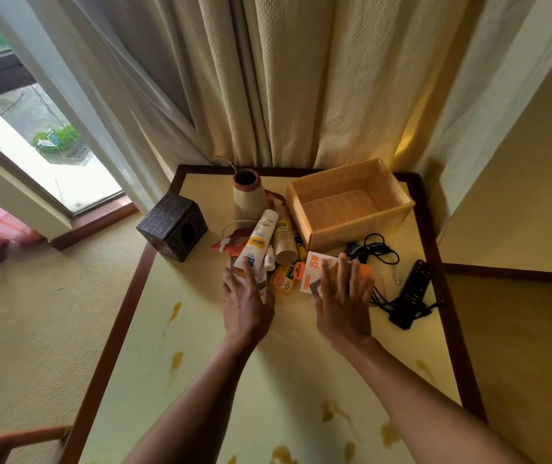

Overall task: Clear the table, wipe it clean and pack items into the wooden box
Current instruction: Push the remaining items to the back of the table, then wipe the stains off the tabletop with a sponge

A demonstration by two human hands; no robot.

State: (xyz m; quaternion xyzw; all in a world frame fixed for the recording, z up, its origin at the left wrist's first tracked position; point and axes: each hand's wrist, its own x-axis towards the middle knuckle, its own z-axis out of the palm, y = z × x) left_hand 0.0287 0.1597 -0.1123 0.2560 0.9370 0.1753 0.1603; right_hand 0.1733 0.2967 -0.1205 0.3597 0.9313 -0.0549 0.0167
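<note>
The right hand [344, 296] is lying flat, fingers spread and straight, on a white-and-orange carton [313, 272]. It is covering the carton rather than gripping it, and I cannot tell whether the thumb is getting under an edge. The left hand [246, 296] is reaching with loose, nearly straight fingers to the near end of a white tube [257, 239], touching it and clasping nothing. Between the hands small yellow and orange packets are lying in a heap, too jumbled to name. A stack of paper cups [283, 241] is lying on its side beside the tube, both pointing away from the person.

The box [348, 229] is sitting open-topped and apparently empty toward the far right corner of the table [124, 316], straight beyond the right hand and just behind the carton. Its long side is running left to right, slightly skewed. So the right hand is the nearer one, and the carton would only be going a short way forward, over the near wall.

A black cable [380, 252] and a remote [413, 293] are lying right of that hand, and a vase [249, 195] is standing further left. Yellowish stains [175, 311] are marking the tabletop. The right fingers are half hiding something orange, and the forearms are covering part of the near surface.
</note>
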